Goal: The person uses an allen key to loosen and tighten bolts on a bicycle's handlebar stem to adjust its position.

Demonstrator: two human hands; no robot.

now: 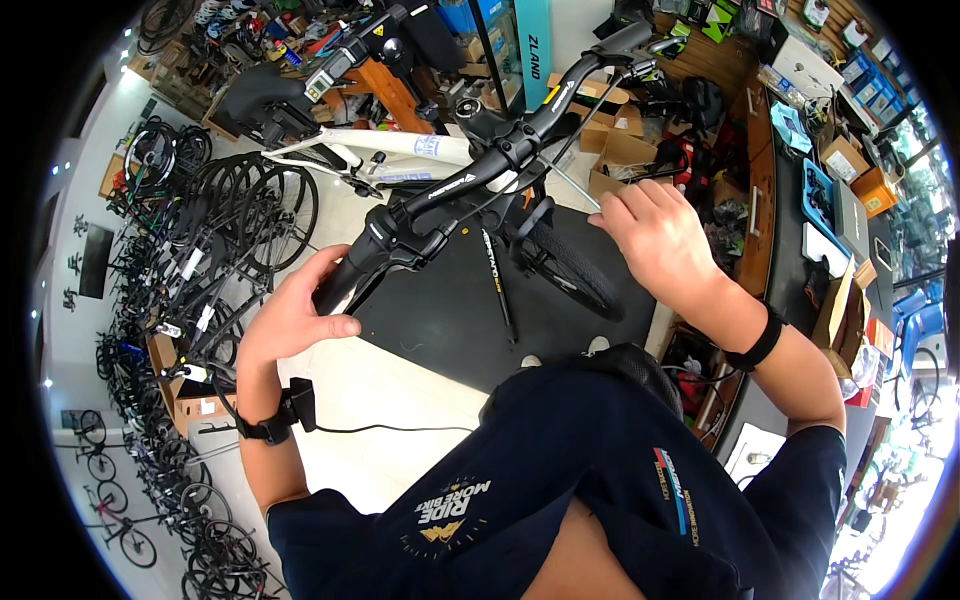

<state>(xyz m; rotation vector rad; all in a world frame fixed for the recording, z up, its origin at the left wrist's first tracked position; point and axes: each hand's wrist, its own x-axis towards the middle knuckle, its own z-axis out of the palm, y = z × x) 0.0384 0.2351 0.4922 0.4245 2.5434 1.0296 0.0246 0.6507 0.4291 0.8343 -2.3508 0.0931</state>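
Head view, left hand [285,318] cupped at the left end of the black handlebar [462,185], thumb apart, fingertips partly hidden, right hand [655,235] raised, fingers clamped on a thin metal rod [572,183], its far end unclear near the stem [515,148]

Reference: black floor mat [430,315]. Left of mat: long, dense row of parked bicycles [215,195]; farther left, dark rectangular wall panel [96,262]. Beyond mat: tall teal panel [533,60], opened cardboard box [622,152]. Right of mat: wooden cabinet [757,180]; past it, dark countertop [783,260] bearing blue tray [807,205], orange box [876,192].
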